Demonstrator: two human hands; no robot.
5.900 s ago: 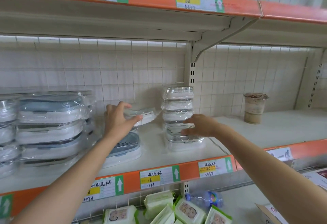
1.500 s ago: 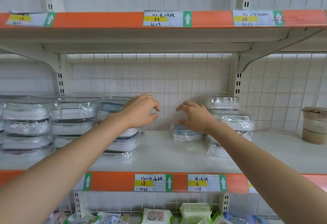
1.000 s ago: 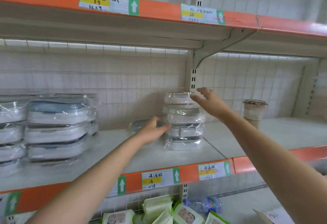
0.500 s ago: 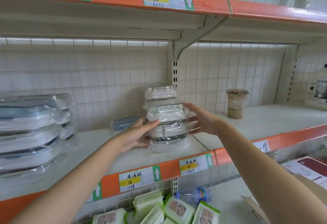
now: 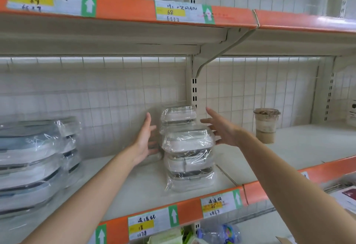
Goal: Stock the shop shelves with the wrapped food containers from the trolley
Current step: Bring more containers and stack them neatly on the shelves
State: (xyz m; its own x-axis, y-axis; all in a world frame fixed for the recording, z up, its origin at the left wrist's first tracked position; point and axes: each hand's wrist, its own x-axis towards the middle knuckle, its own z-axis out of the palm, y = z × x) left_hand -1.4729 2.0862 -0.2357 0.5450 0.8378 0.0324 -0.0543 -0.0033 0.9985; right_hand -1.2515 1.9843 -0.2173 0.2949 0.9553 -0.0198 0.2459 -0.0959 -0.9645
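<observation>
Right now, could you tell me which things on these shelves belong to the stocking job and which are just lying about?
Belongs to the job:
- small stack of wrapped containers
- large wrapped containers on the left
- shelf
- left hand and right hand, open either side of the small stack

Just lying about:
- used drink cup
- plastic bottle on the shelf below

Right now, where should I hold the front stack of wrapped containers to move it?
Take the front stack by its two flat side walls, low down, one hand from each side. It is tall, and the loose wrap gives poor hold. The left hand and right hand already flank it.
</observation>
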